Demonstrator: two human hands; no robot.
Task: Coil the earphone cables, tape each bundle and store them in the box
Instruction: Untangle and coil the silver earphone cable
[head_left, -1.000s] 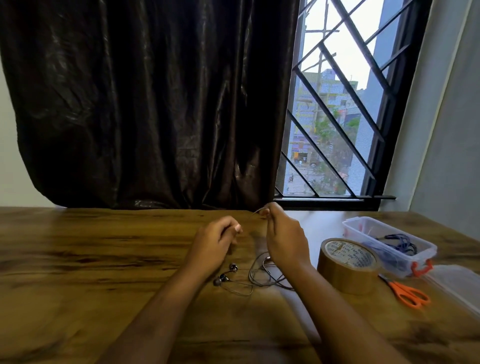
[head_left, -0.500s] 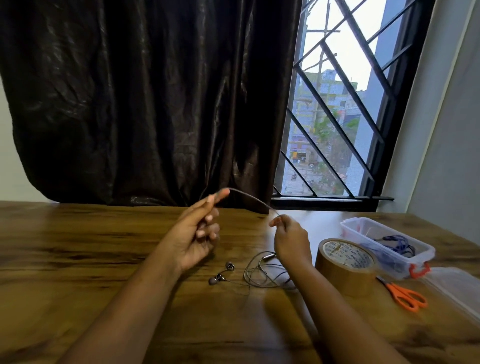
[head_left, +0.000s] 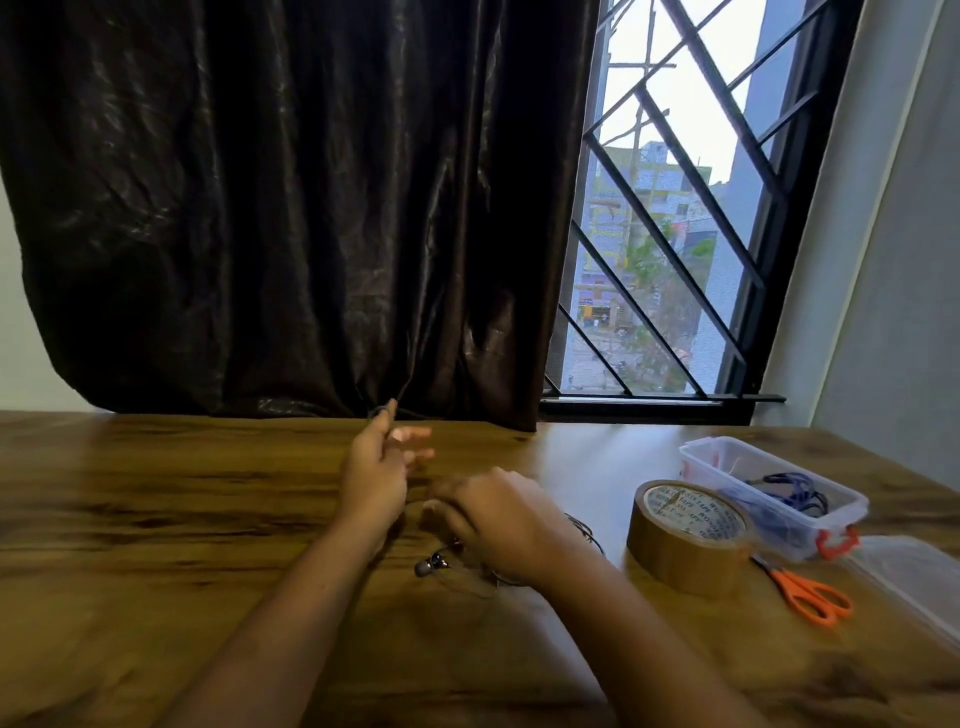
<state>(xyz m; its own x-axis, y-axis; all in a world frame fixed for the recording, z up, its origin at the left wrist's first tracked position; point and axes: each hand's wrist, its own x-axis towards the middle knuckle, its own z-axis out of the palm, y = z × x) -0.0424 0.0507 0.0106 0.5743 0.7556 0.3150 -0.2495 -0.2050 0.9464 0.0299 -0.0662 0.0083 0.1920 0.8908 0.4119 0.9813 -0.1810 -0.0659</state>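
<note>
Your left hand (head_left: 376, 467) aloft, pinching the thin grey earphone cable (head_left: 428, 565) at fingertips, your right hand (head_left: 501, 514) low over its coils, blurred, grip unclear

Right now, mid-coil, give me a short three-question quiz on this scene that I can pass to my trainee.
1. True or false: the tape roll stands on the table between the right hand and the clear box.
2. What lies inside the box? A) a blue cable B) a pen C) a second roll of tape
3. Fill in: the ___ hand is raised toward the curtain, pinching the earphone cable.

Key: 1 true; 2 A; 3 left, the left hand.
</note>
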